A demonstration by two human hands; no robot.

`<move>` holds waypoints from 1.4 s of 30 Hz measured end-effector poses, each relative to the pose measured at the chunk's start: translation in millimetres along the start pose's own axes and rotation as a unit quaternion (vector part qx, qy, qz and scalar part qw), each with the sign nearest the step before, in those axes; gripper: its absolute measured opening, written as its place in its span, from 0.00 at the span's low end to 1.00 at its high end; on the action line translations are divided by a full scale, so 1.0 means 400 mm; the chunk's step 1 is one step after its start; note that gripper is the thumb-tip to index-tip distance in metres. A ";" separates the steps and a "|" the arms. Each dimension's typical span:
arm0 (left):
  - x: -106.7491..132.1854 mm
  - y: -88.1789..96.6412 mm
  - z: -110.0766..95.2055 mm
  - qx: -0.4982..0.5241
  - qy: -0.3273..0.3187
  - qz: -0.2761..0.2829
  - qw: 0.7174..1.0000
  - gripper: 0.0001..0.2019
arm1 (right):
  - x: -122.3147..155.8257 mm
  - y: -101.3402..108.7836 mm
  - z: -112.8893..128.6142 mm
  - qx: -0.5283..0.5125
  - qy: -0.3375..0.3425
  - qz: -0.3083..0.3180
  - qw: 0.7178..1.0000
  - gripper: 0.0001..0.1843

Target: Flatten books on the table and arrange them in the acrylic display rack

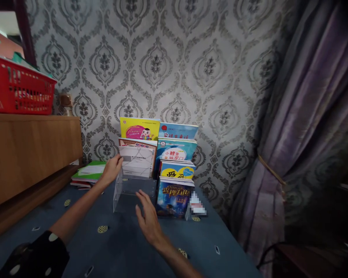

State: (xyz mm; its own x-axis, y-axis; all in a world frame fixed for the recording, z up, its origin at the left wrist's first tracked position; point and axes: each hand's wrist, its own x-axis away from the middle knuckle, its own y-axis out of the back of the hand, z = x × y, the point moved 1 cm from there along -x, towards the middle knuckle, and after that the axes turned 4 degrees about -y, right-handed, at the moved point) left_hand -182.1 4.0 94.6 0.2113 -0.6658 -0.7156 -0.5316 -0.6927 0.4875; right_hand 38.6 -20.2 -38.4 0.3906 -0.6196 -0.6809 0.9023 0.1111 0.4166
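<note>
The patterned wallpaper (176,58) fills the far side, with a purple curtain (307,116) hanging at the right and a wooden cabinet (31,154) at the left carrying a red basket (17,90). Before us runs the blue tabletop (118,243), and at its far middle stands a clear plastic rack (124,193) in stepped tiers. Its right column is full of picture books (175,170) (four covers, one above the other), while the left column holds two at the back and leaves its near tiers bare. A small stack of green-covered books (88,173) lies flat at the far left, near the cabinet.

Our left hand (112,168) has its grip closed on the left edge of a white booklet (137,160) that stands in a left slot of the rack. Our right hand (147,220) hovers just near of the rack's bare front tier, fingers spread and holding nothing.

We judge the step in hand to be seating that booklet in its slot. The next move calls for pressing it down square behind the clear lip, with the right hand steadying the rack so it does not slide.
</note>
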 end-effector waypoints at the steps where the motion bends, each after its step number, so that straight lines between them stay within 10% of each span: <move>1: 0.000 -0.001 -0.001 -0.011 -0.002 0.002 1.000 0.10 | 0.008 -0.003 -0.006 -0.002 -0.004 0.000 1.000 0.24; 22: 0.042 0.003 0.024 -0.115 0.009 0.005 0.993 0.10 | 0.212 -0.099 -0.157 -0.013 -0.126 0.056 0.990 0.22; 34: 0.200 0.093 0.316 -0.275 0.193 0.067 0.939 0.05 | 0.209 -0.101 -0.146 -0.019 -0.142 0.094 0.985 0.22; 42: 0.211 0.041 0.396 -0.361 0.174 0.102 0.910 0.12 | 0.212 -0.095 -0.144 -0.008 -0.150 0.097 0.984 0.20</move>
State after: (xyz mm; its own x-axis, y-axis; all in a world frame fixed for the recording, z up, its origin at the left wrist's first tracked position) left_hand -303.1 -19.8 -37.2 0.4831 -0.7618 -0.4317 0.0620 -0.4620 0.8847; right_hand 48.1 -32.3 -146.7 0.4859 -0.7868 -0.3805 0.8201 0.2600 0.5097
